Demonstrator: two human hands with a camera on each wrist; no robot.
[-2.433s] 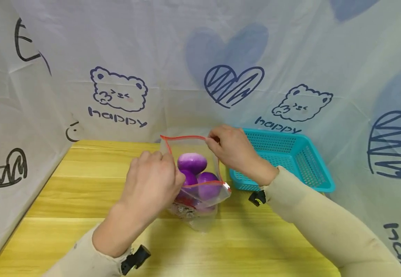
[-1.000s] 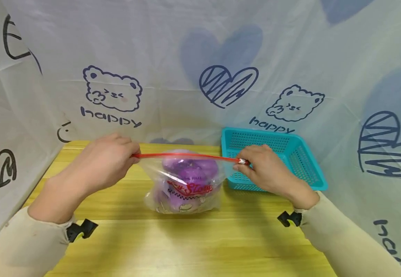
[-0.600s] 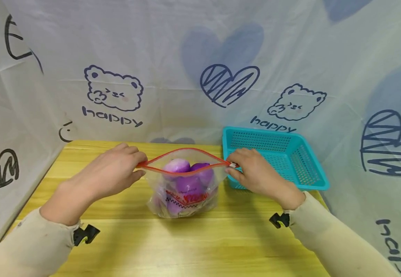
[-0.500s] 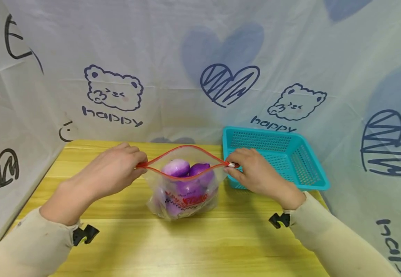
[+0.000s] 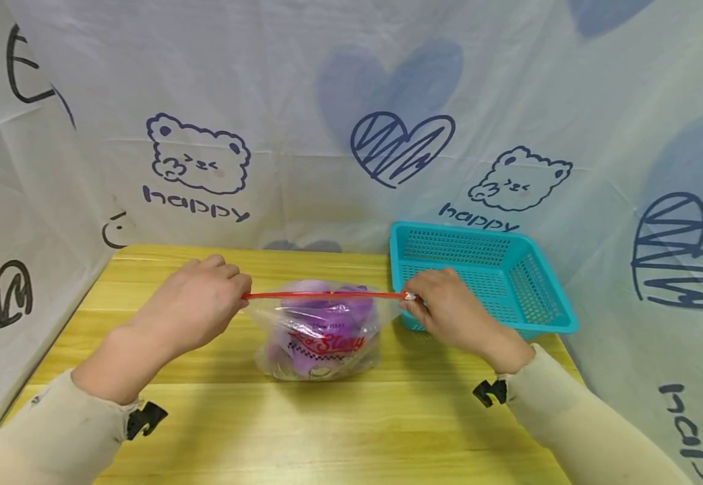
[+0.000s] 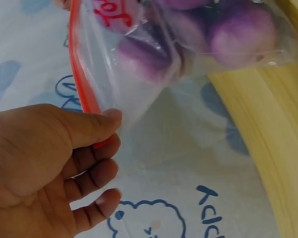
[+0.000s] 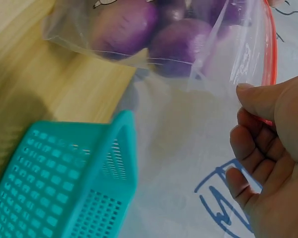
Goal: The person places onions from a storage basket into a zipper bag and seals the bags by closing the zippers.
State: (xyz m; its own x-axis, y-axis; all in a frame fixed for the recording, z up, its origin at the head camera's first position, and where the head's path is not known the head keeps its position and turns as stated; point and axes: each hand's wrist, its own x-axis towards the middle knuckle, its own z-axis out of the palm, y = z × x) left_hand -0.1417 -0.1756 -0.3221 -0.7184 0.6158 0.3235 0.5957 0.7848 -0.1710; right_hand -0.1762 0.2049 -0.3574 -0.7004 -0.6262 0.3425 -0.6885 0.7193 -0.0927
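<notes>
A clear zip bag (image 5: pixel 327 337) with a red zip edge and printed red lettering is stretched between my hands. Inside it lie several rounded purple pieces (image 6: pixel 243 34), paler in patches and onion-like. My left hand (image 5: pixel 196 303) pinches the left end of the zip edge between thumb and forefinger, the other fingers loosely bent in the left wrist view. At the opposite end, beside the white slider (image 5: pixel 410 296), my right hand (image 5: pixel 451 313) pinches the edge the same way. The bag's mouth is drawn into a straight line, its base low over the wooden table (image 5: pixel 351 431).
A turquoise perforated basket (image 5: pixel 545 276) stands at the table's back right corner, just behind my right hand. White cloth (image 5: pixel 302 87) with blue drawings hangs behind and along both sides. Black camera mounts (image 5: pixel 146 419) sit on both wrists.
Earlier my hands were close together at the gaping bag, then spread apart to its two ends. The mouth was drawn straight, bowed open again, and now is pulled taut.
</notes>
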